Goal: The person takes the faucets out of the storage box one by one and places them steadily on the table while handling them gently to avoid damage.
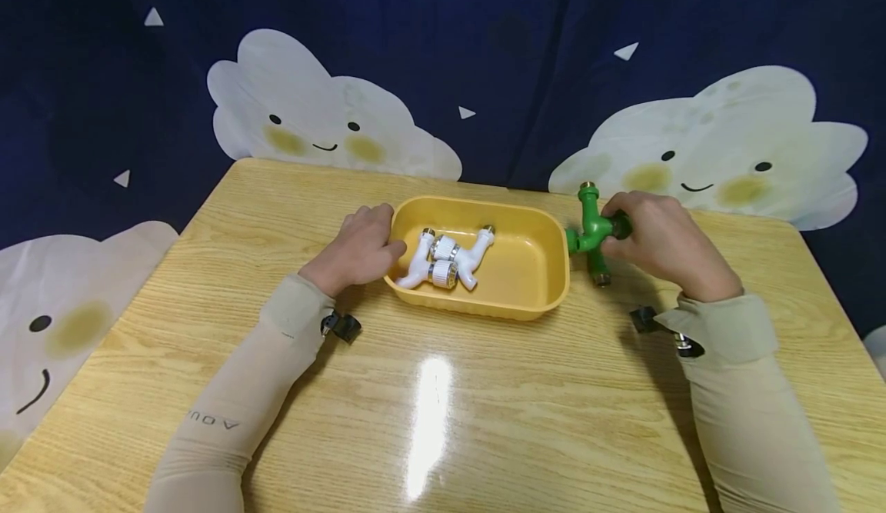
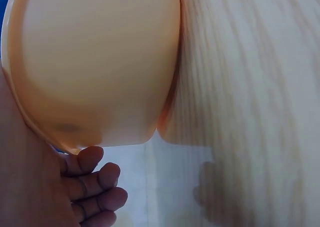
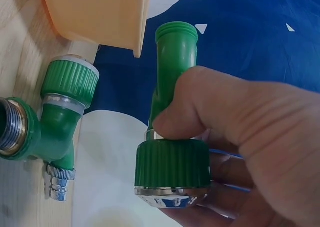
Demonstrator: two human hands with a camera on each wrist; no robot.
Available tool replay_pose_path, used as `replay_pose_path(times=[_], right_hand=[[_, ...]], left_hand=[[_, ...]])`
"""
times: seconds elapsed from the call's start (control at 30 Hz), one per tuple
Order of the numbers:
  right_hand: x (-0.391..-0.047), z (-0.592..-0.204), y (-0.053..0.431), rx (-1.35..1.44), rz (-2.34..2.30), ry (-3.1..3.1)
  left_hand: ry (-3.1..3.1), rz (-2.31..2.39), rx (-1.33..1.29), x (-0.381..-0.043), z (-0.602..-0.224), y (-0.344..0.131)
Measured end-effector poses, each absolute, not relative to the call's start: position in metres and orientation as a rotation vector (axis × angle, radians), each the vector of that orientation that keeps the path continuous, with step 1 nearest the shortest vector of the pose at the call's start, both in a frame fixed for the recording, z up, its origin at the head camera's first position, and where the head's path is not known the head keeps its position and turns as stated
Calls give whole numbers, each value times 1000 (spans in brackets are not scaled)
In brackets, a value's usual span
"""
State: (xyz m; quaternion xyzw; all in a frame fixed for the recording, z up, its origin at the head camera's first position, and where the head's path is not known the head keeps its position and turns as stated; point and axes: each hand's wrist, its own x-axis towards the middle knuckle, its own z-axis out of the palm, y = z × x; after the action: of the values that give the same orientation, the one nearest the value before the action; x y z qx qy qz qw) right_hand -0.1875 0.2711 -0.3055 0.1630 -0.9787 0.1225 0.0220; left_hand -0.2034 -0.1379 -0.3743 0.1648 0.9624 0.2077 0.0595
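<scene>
My left hand grips the left rim of a yellow plastic basin, its thumb over the edge. Seen from the left wrist, the fingers curl on the outside, below the rim. Two white taps with ribbed knobs lie inside the basin's left half. Beyond its right end, my right hand pinches a green tap between thumb and fingers near the ribbed knob. A second green tap rests beside it on the table; in the head view the two green taps partly overlap.
The wood-grain table reflects a bright light near its front. Behind it hangs a dark blue cloth with printed clouds and white triangles. Small black devices are strapped at both wrists.
</scene>
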Motion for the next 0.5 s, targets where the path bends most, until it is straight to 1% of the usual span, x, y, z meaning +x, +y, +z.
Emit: replay_pose_path(times=[0.5], right_hand=[[-190, -309, 274, 486, 391, -3045]], left_hand=[[2931, 517, 523, -199, -370, -137]])
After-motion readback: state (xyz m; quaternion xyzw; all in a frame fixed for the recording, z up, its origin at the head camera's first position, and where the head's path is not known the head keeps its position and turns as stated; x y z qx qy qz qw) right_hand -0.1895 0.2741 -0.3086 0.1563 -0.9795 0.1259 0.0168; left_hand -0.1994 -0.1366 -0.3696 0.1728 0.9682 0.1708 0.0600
